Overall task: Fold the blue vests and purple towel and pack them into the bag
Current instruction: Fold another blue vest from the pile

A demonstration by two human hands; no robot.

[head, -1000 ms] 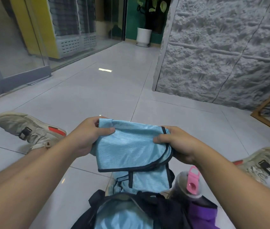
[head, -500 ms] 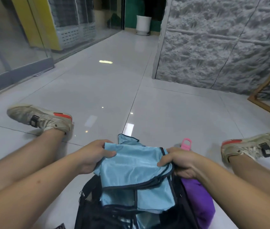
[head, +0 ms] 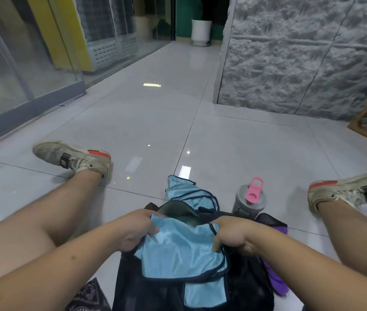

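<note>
Head view shows two blue vests, one purple towel, one black mesh bag and one water bottle on the tiled floor (head: pixel 234 153) between the person's spread legs. One folded vest (head: pixel 178 250) lies across the bag (head: pixel 252 286) mouth, near the camera, gripped at its two upper corners. Left hand (head: pixel 136 227) curls its fingers (head: pixel 153 231) around the vest's left corner, knuckles up, forearm coming in from the lower left. Right hand (head: pixel 232 234) has its fingers curled down over the right corner, pinching the cloth, wrist bent downward. A second vest (head: pixel 189 194) lies crumpled on the floor just past the bag's far edge. The towel (head: pixel 275 281) lies bunched against the bag's right side, partly hidden by the right forearm. The bottle (head: pixel 248 202), with a pink lid, stands just right of the far vest. Two worn sneakers show, one far left (head: pixel 72 157), one far right (head: pixel 348 191).
</note>
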